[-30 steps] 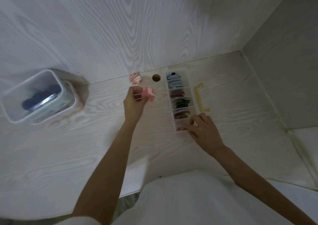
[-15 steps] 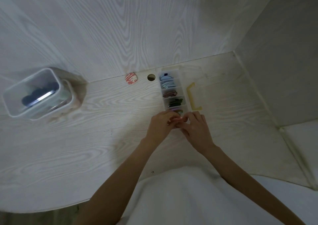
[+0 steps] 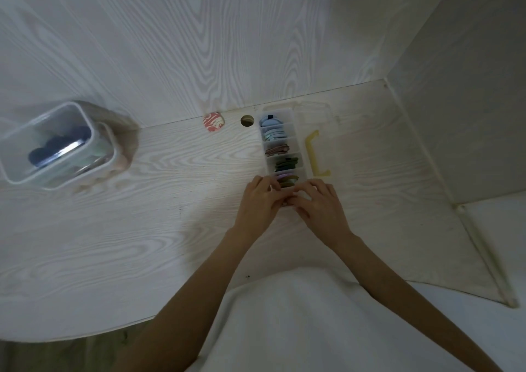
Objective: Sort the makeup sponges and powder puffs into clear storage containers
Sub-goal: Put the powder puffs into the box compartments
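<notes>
Both hands at near end of divided clear organiser (image 3: 296,132): left hand (image 3: 260,200) and right hand (image 3: 318,205), fingers curled, meeting over nearest compartment; what they pinch, cannot tell. Puffs stacked on edge: blue (image 3: 271,132), brown, green. Pink marbled sponge (image 3: 213,121) loose by back wall, beside cable hole (image 3: 247,120). Yellow handle (image 3: 314,155) right. Clear tub (image 3: 57,146) far left, wood-grain worktop (image 3: 142,215) between.
</notes>
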{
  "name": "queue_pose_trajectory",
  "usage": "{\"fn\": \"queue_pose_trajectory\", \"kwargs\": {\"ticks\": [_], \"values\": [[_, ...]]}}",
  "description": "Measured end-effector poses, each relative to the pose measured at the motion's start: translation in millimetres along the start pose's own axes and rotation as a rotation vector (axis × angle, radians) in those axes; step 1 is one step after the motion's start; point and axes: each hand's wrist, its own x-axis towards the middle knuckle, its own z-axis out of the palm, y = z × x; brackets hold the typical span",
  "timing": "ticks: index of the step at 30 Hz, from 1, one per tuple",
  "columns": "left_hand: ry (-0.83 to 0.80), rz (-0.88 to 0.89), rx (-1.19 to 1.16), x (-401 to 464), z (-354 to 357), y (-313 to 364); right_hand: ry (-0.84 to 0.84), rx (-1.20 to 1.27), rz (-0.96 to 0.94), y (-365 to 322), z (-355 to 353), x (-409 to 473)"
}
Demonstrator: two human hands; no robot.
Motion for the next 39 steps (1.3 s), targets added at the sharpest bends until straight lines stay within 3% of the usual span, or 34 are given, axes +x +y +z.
{"fn": "queue_pose_trajectory", "kwargs": {"ticks": [5,9,17,23,27,31,36,39], "values": [[0.064,-0.043,0.070,-9,-4,-6,0.012,-0.005,-0.052,2,3,2],[0.016,-0.094,0.121,-9,-1,-4,0.024,-0.017,-0.059,4,5,1],[-0.015,-0.095,-0.041,-9,-9,-20,-0.042,0.004,-0.056,2,5,1],[0.148,-0.506,-0.273,19,-50,-87,-0.028,-0.010,-0.095,1,3,4],[0.103,-0.744,-0.235,56,-50,-141,-0.051,-0.033,-0.074,4,1,11],[0.008,-0.768,-0.089,86,-39,-177,-0.048,-0.044,-0.062,6,-1,20],[0.060,-0.871,-0.182,103,-33,-182,-0.050,-0.036,-0.037,2,-2,21],[0.148,-0.847,-0.205,102,-30,-185,-0.051,-0.042,-0.035,2,-3,22]]}}
